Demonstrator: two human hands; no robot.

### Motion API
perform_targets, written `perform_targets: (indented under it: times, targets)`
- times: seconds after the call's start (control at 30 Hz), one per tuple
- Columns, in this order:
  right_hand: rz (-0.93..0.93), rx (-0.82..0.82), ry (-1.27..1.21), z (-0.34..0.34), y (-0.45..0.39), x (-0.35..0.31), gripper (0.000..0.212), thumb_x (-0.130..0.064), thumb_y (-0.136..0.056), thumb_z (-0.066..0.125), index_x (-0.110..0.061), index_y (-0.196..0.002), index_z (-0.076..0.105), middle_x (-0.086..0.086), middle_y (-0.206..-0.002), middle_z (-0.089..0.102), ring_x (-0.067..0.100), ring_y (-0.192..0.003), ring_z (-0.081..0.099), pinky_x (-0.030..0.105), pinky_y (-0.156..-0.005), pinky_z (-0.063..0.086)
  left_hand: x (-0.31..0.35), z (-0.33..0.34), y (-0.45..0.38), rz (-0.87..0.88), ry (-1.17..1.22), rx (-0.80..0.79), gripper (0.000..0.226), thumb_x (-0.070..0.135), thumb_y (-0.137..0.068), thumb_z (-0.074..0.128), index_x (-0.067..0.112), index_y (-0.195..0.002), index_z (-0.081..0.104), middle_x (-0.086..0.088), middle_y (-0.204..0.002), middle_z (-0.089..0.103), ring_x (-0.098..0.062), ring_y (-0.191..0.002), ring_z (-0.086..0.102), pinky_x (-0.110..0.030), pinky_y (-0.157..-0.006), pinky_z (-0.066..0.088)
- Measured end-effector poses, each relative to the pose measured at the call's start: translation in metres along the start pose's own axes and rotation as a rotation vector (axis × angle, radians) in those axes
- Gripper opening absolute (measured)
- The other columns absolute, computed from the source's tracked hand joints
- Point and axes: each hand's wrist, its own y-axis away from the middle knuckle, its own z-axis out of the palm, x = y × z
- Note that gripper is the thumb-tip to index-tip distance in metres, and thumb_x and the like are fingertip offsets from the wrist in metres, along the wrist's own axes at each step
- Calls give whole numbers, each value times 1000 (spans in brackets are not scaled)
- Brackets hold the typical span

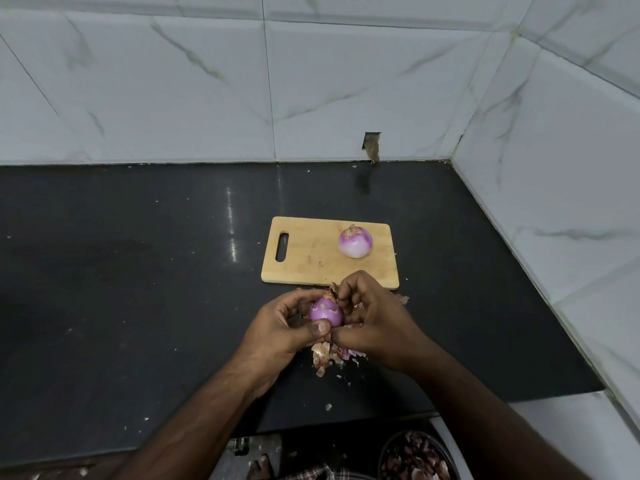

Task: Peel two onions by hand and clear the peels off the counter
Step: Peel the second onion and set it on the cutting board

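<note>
I see my left hand [284, 327] cupping the round, glossy purple onion [326, 312] above the dark tabletop [138, 289], its stem end tipped up toward my right hand's fingers [346, 292], which pinch the papery brown skin [333, 289] there.

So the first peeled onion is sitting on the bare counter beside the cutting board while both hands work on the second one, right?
Not quite. The head view shows the first peeled onion sitting on the cutting board itself, toward its right end, not on the bare counter. The rest holds: the left hand and right hand both hold the second onion above the peels.
</note>
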Motion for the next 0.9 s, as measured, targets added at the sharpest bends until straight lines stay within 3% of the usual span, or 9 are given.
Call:
perform_targets:
  times: [0.13,0.3,0.47,0.6,0.73,0.9]
  targets:
    - [10,-25,-5,-1,-2,-4,39,-5,-68,79,-18,-90,50,-4,-81,56,3,-61,51,16,-52,42,1,2,0,16,-23,31,54,25,-57,89,21,-109,76,-12,-116,72,-34,-114,66,-52,-90,57]
    - [24,-56,2,-5,-4,-6,39,-3,-68,78,-19,-90,50,-13,-70,56,-1,-55,50,14,-50,38,0,5,0,39,-41,59,48,18,-61,87,21,-108,76,-10,-112,74,-33,-111,68,-52,-92,56]
    - [-3,-13,0,-2,-4,-3,33,-8,-75,78,-25,-88,53,-6,-72,56,11,-64,52,25,-57,47,3,6,-2,45,-12,98,40,-2,-73,82,16,-109,73,-7,-107,75,-33,-107,69,-43,-82,60]
    - [7,52,-123,-3,-5,-2,36,5,-75,75,-19,-93,55,12,-89,61,20,-77,59,28,-65,54,10,3,-6,55,-43,89,44,10,-66,87,23,-106,73,-4,-111,73,-30,-105,69,-49,-83,60]
    - [26,101,-159,-6,-3,-3,37,5,-75,77,-15,-101,60,6,-96,68,21,-90,65,30,-72,58,10,-1,-7,11,-14,18,58,10,-60,90,22,-114,71,-4,-116,73,-30,-111,68,-46,-90,58]
    - [-8,65,-114,-6,-2,-4,35,2,-76,77,-22,-96,60,9,-94,64,22,-85,61,29,-70,56,12,-6,-5,-56,80,-34,60,0,-63,84,9,-119,67,-8,-114,73,-37,-116,65,-44,-93,58]
